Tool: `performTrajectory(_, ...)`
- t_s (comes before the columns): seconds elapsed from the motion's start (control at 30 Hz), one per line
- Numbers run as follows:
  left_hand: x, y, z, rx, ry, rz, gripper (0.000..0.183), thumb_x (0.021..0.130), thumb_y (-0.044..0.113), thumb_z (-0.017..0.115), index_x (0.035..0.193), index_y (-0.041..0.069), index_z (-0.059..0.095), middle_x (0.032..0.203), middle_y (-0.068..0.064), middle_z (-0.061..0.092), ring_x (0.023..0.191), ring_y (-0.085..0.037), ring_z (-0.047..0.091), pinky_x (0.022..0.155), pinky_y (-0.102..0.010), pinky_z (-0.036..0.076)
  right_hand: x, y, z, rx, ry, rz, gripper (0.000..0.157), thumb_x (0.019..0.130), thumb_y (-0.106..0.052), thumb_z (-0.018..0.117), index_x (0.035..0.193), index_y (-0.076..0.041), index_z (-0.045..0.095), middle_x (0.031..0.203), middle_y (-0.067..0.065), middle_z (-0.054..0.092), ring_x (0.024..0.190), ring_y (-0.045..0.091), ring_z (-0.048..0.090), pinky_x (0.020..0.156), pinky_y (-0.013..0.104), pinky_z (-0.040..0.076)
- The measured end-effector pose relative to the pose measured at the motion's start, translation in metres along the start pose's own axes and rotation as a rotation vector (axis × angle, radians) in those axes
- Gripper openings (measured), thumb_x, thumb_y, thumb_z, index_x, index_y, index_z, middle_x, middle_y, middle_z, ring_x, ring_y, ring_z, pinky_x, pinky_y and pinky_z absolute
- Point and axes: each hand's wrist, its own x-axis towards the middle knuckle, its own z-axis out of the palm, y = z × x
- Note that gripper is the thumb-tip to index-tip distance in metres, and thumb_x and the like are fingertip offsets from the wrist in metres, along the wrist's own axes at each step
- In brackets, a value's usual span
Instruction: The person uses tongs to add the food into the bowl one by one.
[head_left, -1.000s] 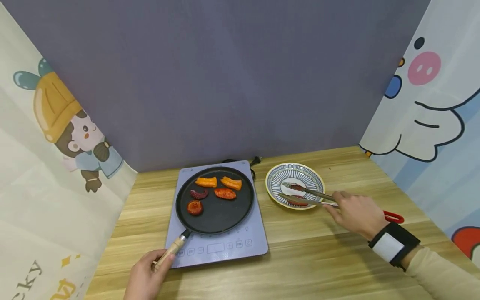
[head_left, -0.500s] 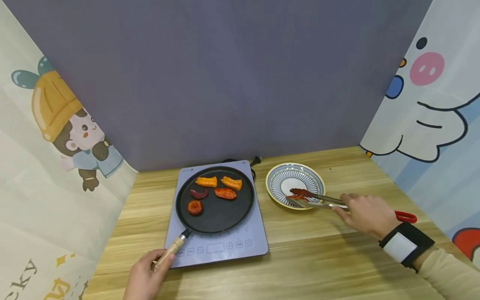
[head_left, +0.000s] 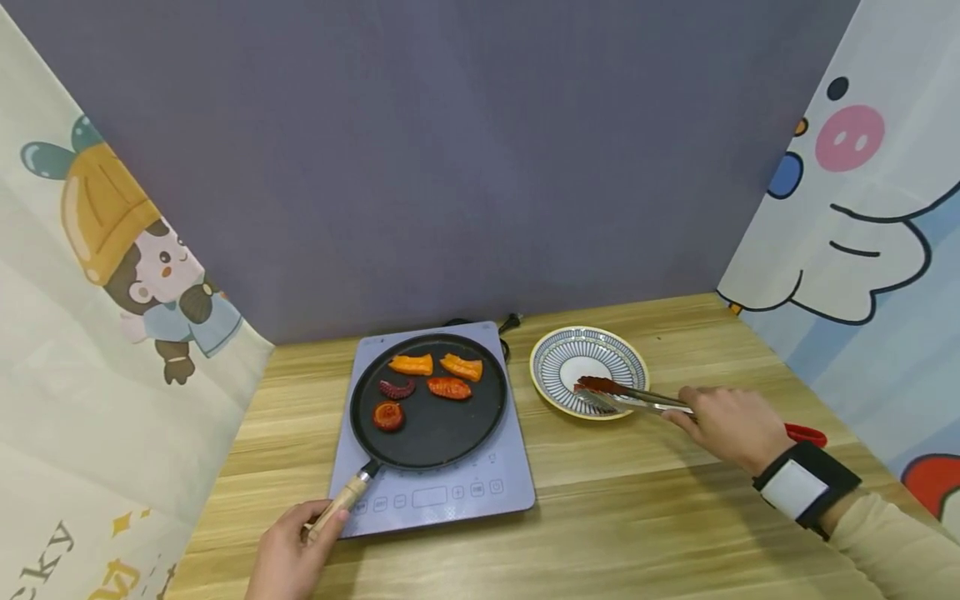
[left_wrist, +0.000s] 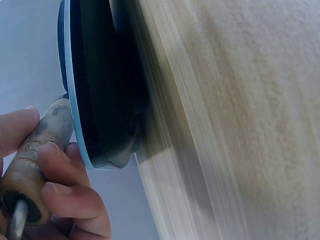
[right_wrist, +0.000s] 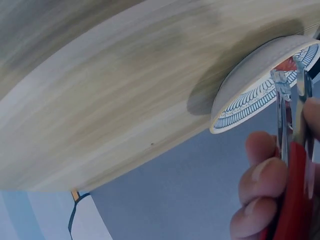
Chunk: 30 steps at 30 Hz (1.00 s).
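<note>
My left hand [head_left: 295, 546] grips the wooden handle [left_wrist: 47, 132] of a black frying pan [head_left: 442, 433], which sits on an induction cooktop. In the pan lie two orange pieces [head_left: 461, 367], a red ridged piece [head_left: 449, 387], a purple tentacle-like piece [head_left: 397, 389] and a round reddish-brown piece [head_left: 387, 416]. My right hand [head_left: 738, 429] holds metal tongs [right_wrist: 295, 120] with red handles. Their tips are over the patterned bowl [head_left: 555, 354], closed about a reddish food piece [right_wrist: 286, 65] that is largely hidden by the tongs in the head view.
The light purple induction cooktop [head_left: 517, 492] has a button panel along its front. Behind it, a black cord and plug [head_left: 513, 322] lie near the wall. A grey panel [head_left: 480, 167] backs the wooden table [head_left: 600, 533], with cartoon-printed curtains [head_left: 900, 250] on both sides.
The tongs' tips have come together around the reddish piece in the bowl. My right hand has shifted slightly right overall. My left hand and the pan stay put.
</note>
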Motion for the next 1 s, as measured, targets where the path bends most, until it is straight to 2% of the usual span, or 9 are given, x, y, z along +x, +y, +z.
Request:
performTrajectory(0.37,-0.002,0.002,-0.001,-0.002,0.002,0.0,0.029,0.08,0.036,0.066,0.094,0.011,0.065,0.081,-0.005,0.06,0.059,-0.012,0.045,0.05,-0.028,0.04,0.003,-0.011,0.013,-0.016,0.101,0.014,0.033,0.082,-0.041,0.061,0.064,-0.018,0.045,0.046,-0.006,0.034,0.038,0.01,0.03,0.032,0.031,0.024)
performTrajectory(0.6,-0.003,0.001,0.001,-0.005,0.038,0.031,0.025,0.079,0.033,0.068,0.092,0.012,0.065,0.075,-0.002,0.058,0.057,-0.011,0.044,0.048,-0.027,0.039,0.009,-0.018,0.019,-0.025,0.137,0.009,0.036,0.08,-0.042,0.062,0.064,-0.016,0.044,0.049,-0.005,0.034,0.038,0.01,0.031,0.03,0.033,0.025)
performTrajectory(1.0,-0.003,0.002,0.0,-0.01,0.032,0.022,0.025,0.079,0.033,0.068,0.092,0.011,0.065,0.073,-0.002,0.057,0.056,-0.011,0.043,0.047,-0.027,0.039,0.005,-0.012,0.014,0.019,0.061,0.057,0.035,0.082,-0.047,0.058,0.069,-0.016,0.048,0.05,-0.006,0.037,0.04,0.009,0.033,0.033,0.031,0.026)
